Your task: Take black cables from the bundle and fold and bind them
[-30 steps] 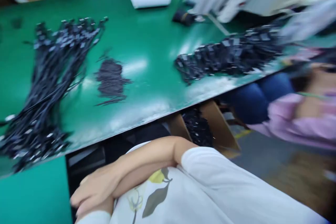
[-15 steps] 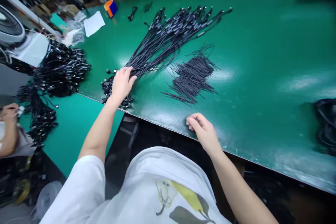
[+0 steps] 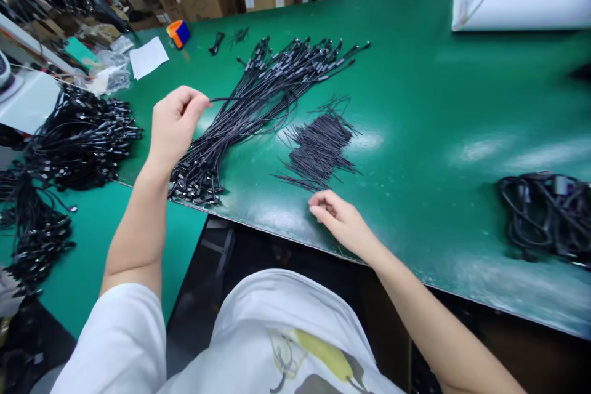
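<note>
Half a second ago your left hand (image 3: 173, 126) lay flat on the near end of the cable bundle (image 3: 258, 92). Now it has lifted clear of the table (image 3: 415, 104), thumb and forefinger pinched on a single cable (image 3: 231, 99) that runs level from your fingertips back into the bundle. So one cable is drawn out while the rest lie fanned on the table. Your left wrist is raised, with the forearm angled up. Your right hand (image 3: 339, 221) has slid a little toward the pile of short black sleeves (image 3: 318, 148) and rests by the table's front edge, fingers curled together; whether they grip anything cannot be told
</note>
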`<state>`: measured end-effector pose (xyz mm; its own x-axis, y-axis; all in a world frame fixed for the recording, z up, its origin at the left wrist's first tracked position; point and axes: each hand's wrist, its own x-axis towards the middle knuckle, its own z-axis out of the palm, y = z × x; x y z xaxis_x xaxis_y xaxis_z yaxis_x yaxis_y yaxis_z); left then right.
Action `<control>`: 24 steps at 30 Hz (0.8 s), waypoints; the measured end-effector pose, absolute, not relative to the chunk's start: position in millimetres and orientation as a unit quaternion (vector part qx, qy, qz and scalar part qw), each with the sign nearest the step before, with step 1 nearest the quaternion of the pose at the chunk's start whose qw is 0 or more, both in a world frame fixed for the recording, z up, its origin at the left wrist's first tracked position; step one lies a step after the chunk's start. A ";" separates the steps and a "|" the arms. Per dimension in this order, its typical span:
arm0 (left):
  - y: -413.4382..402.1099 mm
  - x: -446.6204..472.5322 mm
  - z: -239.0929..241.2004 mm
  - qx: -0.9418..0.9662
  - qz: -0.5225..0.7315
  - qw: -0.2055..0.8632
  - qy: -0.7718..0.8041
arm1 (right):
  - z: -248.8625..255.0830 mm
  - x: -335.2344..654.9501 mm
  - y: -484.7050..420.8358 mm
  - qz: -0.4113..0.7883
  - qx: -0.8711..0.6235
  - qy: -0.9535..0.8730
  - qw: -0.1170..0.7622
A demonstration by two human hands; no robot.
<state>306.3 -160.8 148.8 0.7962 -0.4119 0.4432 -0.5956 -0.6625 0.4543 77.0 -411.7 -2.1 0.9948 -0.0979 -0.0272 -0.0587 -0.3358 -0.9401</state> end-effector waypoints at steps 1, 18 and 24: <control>-165.9 289.8 156.6 0.901 0.090 0.298 -0.302 | 8.5 91.7 -411.3 -0.053 -0.817 0.032 0.573; 7.3 186.0 186.7 0.932 -0.063 0.354 -0.051 | 177.1 293.6 -422.3 -0.306 -0.930 -0.069 0.191; 18.0 199.9 138.7 0.733 -0.078 0.676 -0.009 | 211.6 205.1 -463.9 -0.308 -0.949 -0.025 -0.055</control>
